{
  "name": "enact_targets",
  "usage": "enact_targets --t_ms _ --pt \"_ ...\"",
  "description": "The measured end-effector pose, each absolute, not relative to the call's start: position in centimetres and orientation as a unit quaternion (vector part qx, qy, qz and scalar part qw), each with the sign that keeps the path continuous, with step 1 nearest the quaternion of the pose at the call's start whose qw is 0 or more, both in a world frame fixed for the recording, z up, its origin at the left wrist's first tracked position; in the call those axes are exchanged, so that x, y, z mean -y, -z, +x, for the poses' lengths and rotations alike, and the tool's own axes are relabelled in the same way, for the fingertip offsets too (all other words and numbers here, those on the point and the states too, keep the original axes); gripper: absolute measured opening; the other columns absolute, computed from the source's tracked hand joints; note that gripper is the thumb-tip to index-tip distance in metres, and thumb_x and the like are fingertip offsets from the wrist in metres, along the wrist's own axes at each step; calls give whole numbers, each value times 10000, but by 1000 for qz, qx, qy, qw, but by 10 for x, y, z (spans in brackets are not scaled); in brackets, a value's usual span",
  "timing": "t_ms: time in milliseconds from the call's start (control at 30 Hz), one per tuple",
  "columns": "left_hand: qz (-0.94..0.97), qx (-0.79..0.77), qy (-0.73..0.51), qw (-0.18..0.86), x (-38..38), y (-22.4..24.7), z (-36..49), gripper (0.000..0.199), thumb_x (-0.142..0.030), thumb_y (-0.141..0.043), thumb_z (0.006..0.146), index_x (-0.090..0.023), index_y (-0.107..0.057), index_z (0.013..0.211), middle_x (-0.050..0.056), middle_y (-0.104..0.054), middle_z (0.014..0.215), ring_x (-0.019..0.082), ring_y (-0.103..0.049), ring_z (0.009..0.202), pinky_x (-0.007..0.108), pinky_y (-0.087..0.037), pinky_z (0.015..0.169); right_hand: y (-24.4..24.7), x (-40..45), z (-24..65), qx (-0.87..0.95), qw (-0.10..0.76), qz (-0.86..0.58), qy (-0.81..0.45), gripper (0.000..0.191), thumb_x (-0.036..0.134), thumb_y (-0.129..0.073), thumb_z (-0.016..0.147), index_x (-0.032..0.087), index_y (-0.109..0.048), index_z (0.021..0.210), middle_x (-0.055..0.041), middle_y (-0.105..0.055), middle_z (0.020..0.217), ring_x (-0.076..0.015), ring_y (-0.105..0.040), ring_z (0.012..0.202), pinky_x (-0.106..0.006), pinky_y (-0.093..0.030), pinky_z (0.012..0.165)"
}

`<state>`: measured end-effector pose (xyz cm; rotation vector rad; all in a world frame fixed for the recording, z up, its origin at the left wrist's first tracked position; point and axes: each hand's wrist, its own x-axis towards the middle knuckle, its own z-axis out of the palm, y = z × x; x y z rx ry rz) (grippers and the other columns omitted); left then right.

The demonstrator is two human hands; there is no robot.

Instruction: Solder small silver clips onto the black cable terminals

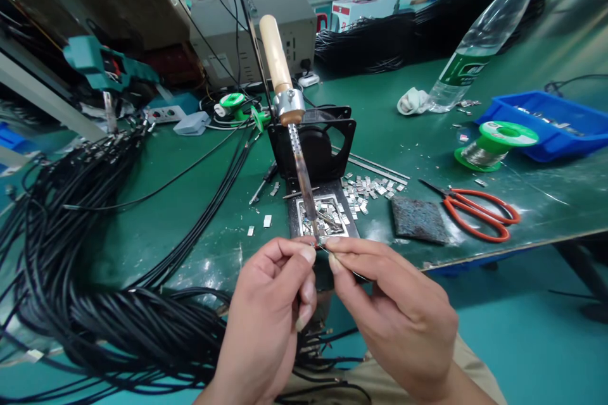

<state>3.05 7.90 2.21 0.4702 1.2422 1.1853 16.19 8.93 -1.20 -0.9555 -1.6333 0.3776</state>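
Observation:
A soldering iron (301, 164) with a wooden handle points down, its tip between my two hands at the table's front edge. My left hand (273, 310) is closed in a pinch just left of the tip; what it grips is too small to name. On the right, my right hand (394, 304) pinches a thin wire (360, 276) close to the tip. Behind the fingertips lies a square metal tray (342, 215) holding small metal pieces. A black fan frame (316, 145) stands behind the iron.
Black cables (61, 266) pile up at the left. Small metal connectors (368, 190), an abrasive pad (418, 220), orange-handled scissors (475, 209), a solder spool (494, 145), a blue bin (560, 123) and a plastic bottle (475, 57) are at the right.

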Motion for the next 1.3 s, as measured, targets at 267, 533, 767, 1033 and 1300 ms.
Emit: enact_targets --t_ms 267,533,767,1033,1300 --pt "209 -540 -523 626 -80 -26 29 298 -347 -841 782 -159 -618 717 -45 -500 518 60 -357 462 156 -300 415 10 -91 162 688 574 -411 -166 143 17 -685 896 152 -733 901 -39 -804 983 -72 -764 924 -124 -581 913" --pt "207 -543 -525 622 -81 -25 31 280 -331 -838 770 -160 -625 711 -45 -497 511 59 -352 456 150 -299 408 10 -92 161 685 576 -413 -169 137 20 -681 898 147 -732 889 -47 -806 975 -79 -768 928 -125 -583 908" --pt "217 -548 -517 621 -80 -26 29 290 -339 -839 783 -159 -622 717 -38 -506 530 60 -355 461 159 -305 418 8 -92 160 681 583 -405 -178 143 6 -673 891 138 -728 878 -56 -806 950 -87 -771 903 -139 -598 885" --pt "215 -550 -520 618 -81 -27 29 296 -346 -842 772 -160 -620 711 -41 -500 527 64 -354 467 159 -299 414 10 -92 159 677 586 -407 -182 155 8 -671 889 153 -724 876 -42 -806 951 -88 -771 902 -148 -604 881" --pt "215 -548 -521 618 -80 -27 31 272 -324 -820 795 -157 -619 721 -45 -497 517 62 -355 460 159 -298 421 8 -93 160 679 585 -407 -175 171 5 -675 884 168 -724 877 -45 -810 938 -125 -783 875 -199 -638 840"
